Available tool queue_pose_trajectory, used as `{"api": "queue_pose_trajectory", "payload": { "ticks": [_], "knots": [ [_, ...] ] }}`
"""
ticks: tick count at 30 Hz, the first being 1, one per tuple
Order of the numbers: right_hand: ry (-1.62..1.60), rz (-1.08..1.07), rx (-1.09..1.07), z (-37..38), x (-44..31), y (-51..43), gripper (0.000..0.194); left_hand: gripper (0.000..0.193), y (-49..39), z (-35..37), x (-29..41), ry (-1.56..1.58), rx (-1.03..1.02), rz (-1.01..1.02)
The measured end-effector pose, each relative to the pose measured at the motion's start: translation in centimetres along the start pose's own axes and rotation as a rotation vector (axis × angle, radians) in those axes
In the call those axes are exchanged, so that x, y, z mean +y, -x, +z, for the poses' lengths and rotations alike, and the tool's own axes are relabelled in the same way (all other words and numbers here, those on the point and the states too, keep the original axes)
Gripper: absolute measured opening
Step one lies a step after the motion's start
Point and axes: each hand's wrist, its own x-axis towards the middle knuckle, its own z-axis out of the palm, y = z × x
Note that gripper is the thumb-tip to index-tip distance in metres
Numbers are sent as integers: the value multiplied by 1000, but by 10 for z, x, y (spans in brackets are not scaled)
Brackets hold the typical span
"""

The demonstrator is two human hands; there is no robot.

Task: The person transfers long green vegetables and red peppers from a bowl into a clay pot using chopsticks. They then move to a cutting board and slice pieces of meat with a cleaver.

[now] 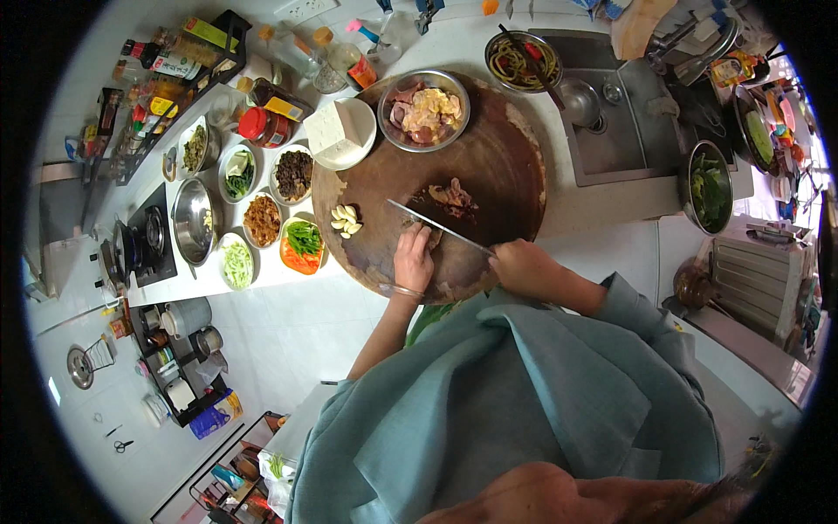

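Observation:
My right hand (522, 267) grips the handle of a kitchen knife (445, 229), its blade slanting up and left across a round wooden chopping board (504, 154). With fingers bent, my left hand (414, 252) presses on a small brownish piece of food (433, 240) right beside the blade; the fingers partly hide it. Beyond the knife lies a small heap of cut, dark reddish meat (453, 196). Several peeled garlic cloves (346, 221) sit near the board's left edge. At the board's far side stands a steel bowl (385, 134) of raw meat pieces with yellow bits (429, 111).
A white tofu block (332, 134) rests on a plate overlapping the board's far left. Small dishes of chopped vegetables (236, 262) and an empty-looking steel bowl (190, 226) crowd the left counter, near a gas stove (154, 229). A sink (648, 141) is at right, beside a bowl of greens (707, 190).

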Motion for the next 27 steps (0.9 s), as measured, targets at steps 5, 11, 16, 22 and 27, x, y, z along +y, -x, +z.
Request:
{"api": "queue_pose_trajectory", "payload": {
  "ticks": [5,11,16,22,27],
  "knots": [
    [-57,8,-1,-8,-17,-36,32,42,4,2,-5,-3,-14,-28],
    [-124,148,-136,-25,-3,-30,34,41,6,6,-10,23,2,-36],
    [-36,67,-101,-17,-9,-64,37,39,3,3,-10,41,-2,-47],
    [-64,114,-233,-39,-5,-42,42,38,6,-1,-9,52,1,-36],
    [-59,84,-87,-9,-17,-72,42,36,4,3,-10,61,-29,-23]
  ]
}}
